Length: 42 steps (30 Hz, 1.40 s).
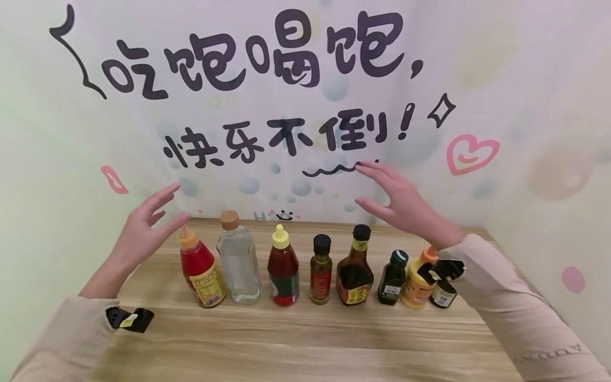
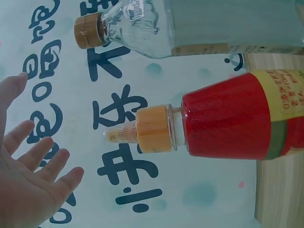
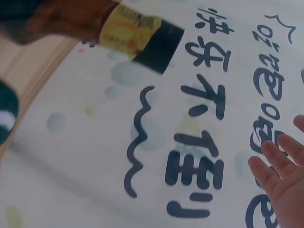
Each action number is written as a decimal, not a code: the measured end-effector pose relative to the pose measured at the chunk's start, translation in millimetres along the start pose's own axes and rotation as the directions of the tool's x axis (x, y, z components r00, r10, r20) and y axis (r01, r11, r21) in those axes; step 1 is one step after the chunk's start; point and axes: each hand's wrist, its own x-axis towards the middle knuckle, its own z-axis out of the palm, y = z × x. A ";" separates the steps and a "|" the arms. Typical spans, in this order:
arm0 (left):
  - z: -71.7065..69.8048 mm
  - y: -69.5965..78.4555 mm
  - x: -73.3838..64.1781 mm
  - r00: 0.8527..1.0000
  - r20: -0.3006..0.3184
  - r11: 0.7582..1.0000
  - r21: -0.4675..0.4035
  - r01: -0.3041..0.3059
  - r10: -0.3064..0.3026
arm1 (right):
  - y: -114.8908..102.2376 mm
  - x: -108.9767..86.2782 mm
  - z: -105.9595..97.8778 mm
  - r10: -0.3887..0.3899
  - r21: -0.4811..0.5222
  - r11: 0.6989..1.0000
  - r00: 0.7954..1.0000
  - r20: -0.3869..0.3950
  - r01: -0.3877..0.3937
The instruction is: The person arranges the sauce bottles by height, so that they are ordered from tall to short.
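Hovering with fingers spread and holding nothing: left hand point(image 1: 143, 225) just above the red sauce bottle point(image 1: 202, 270), right hand point(image 1: 406, 204) raised over the dark soy sauce bottle point(image 1: 355, 268). Both bottles standing upright on the wooden table point(image 1: 305, 339).

1. Table point(image 1: 305, 339): light wood grain, matt.
2. Red sauce bottle point(image 1: 201, 270) at the row's left end: glossy translucent plastic, ribbed yellow plastic cap.
3. Clear bottle point(image 1: 237, 262) right of it: glossy, see-through.
4. Sleeves point(image 1: 515, 318): beige cloth, soft, matt.
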 end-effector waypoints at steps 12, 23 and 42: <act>-0.2 -1.4 10.7 0.995 -0.071 0.996 -0.063 0.069 -0.073 | -26.4 37.2 37.7 -0.078 0.214 0.974 0.997 -0.009 0.078; 6.6 -16.3 17.5 0.986 -0.126 0.989 -0.113 0.099 -0.113 | -57.5 55.7 80.8 -0.067 0.357 0.934 0.983 0.168 0.002; 20.6 -48.4 10.0 0.984 -0.036 0.978 -0.124 0.170 -0.176 | -97.7 87.2 135.0 -0.011 0.552 0.823 0.968 0.250 -0.134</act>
